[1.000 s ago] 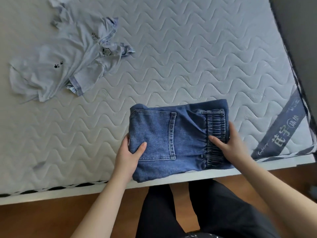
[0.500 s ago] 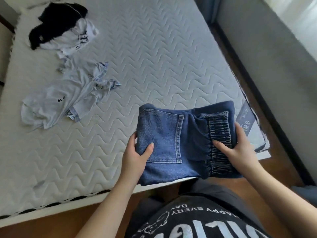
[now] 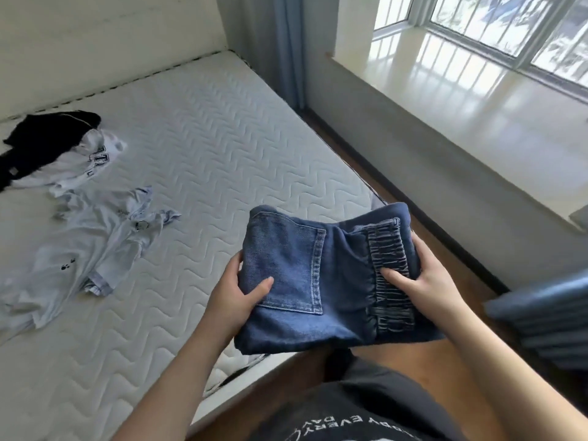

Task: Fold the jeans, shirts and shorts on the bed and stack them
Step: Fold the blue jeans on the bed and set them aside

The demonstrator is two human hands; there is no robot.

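**Folded jeans held between both hands at the bed's corner**

The folded jeans sit between the two hands, above the near corner of the bed. The left hand grips the pocket side, thumb on top and fingers underneath. The right hand grips the elastic waistband end the same way. A crumpled pale shirt lies well apart on the mattress, with a black and white heap beyond it.
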